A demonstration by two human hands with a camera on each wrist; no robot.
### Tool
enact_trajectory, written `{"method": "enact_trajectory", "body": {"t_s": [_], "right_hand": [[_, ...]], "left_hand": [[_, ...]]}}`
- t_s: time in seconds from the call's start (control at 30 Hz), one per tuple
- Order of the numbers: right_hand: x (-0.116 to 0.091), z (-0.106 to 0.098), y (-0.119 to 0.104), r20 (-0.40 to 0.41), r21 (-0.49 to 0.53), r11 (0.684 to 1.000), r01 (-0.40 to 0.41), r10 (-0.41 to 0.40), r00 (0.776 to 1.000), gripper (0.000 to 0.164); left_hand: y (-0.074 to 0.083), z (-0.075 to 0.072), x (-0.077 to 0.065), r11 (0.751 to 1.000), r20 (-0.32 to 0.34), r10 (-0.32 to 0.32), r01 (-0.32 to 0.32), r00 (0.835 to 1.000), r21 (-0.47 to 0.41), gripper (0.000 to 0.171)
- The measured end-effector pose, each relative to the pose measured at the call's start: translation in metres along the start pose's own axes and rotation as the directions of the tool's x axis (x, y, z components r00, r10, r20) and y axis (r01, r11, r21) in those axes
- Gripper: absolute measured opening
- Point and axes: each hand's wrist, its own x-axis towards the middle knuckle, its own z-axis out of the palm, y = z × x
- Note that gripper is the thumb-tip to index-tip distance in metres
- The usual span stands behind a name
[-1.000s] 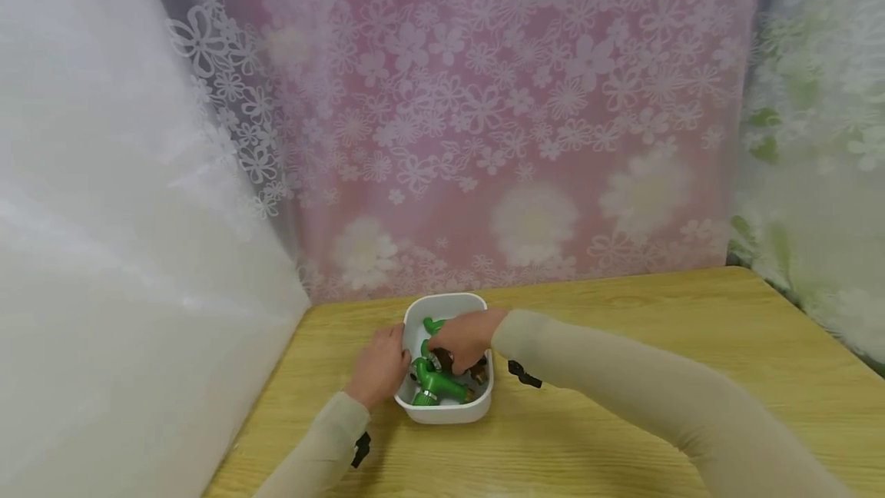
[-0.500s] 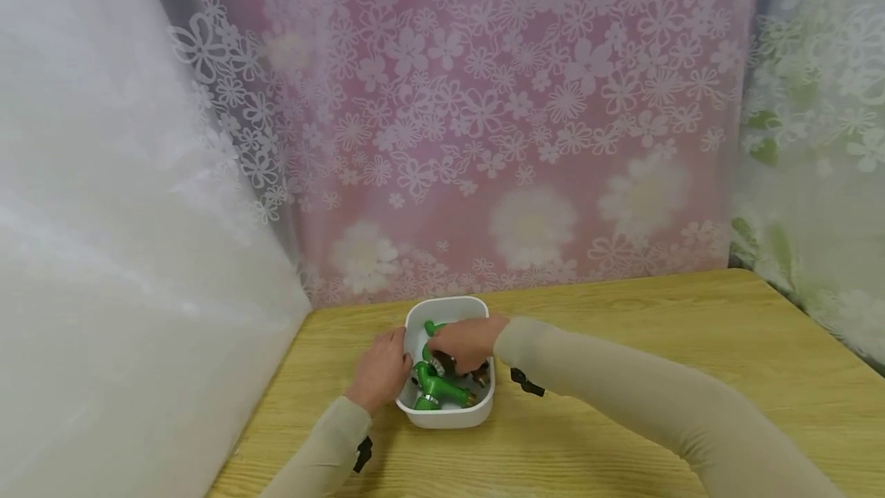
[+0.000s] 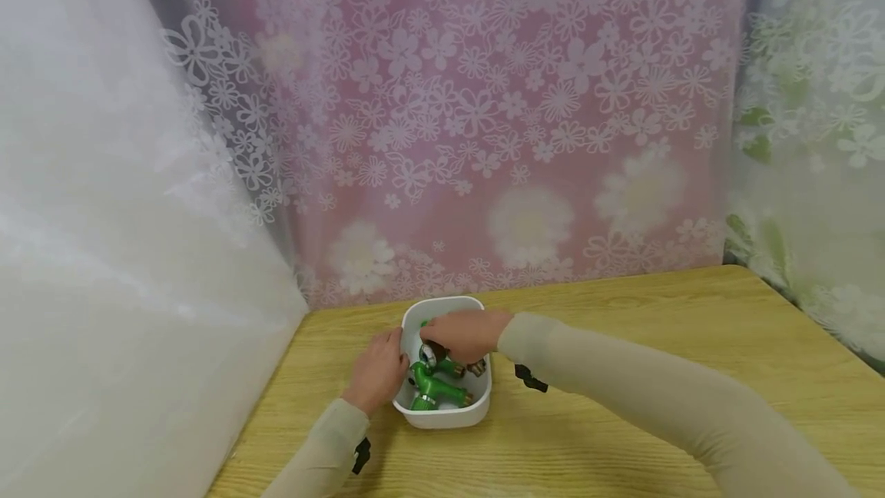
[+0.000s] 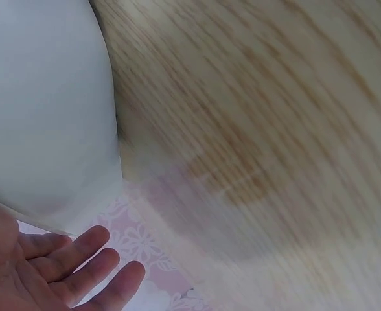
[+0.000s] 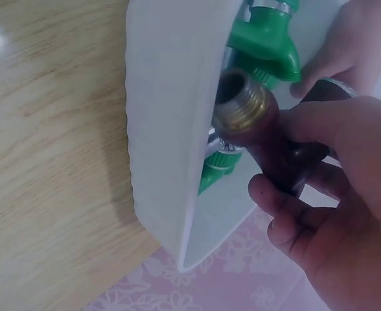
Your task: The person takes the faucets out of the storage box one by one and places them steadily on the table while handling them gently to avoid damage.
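Observation:
In the head view a white plastic bin [image 3: 449, 419] stands on the table with several taps in it. My right hand [image 3: 463, 335], inside the bin, grips a dark maroon tap [image 5: 278, 155] with a brass threaded end; thumb and fingers wrap its body in the right wrist view. Beneath it lie a green tap [image 3: 439, 389] with a brass end and a second green tap [image 3: 452, 367]. My left hand [image 3: 376, 370] rests at the bin's left rim, its thumb tip against the edge. Its fingers [image 4: 90, 243] extend loosely beside the rim in the left wrist view.
The wooden table [image 3: 608, 360] extends wide to the right of the bin. A pink floral curtain [image 3: 512, 137] hangs at its back edge, a white sheet [image 3: 124, 252] along the left and a pale leaf-patterned curtain [image 3: 809, 175] on the right.
My right hand has risen slightly with the maroon tap, and more of the green taps below shows. The left hand keeps its place at the rim.

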Motion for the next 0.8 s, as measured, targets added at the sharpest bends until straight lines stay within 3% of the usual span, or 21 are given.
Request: {"method": "enact_trajectory", "body": {"t_s": [0.23,0.4,0.8], "right_hand": [[-0.018,-0.01,0.007,-0.032,0.062,0.998,-0.01,0.012,0.999,0.021],[-0.034,-0.012,0.018,-0.008,0.095,0.994,-0.051,0.052,0.999,0.02],[-0.067,0.003,0.042,0.017,0.13,0.982,-0.135,0.134,0.991,0.018]], "left_hand": [[0.001,0.001,0.001,1.0,-0.001,-0.016,0.016,1.0,-0.011,0.048],[0.003,0.0,0.003,1.0,0.013,-0.026,0.026,1.0,-0.004,0.049],[0.004,0.0,0.003,0.999,0.031,-0.047,0.047,0.998,-0.007,0.049]]}}
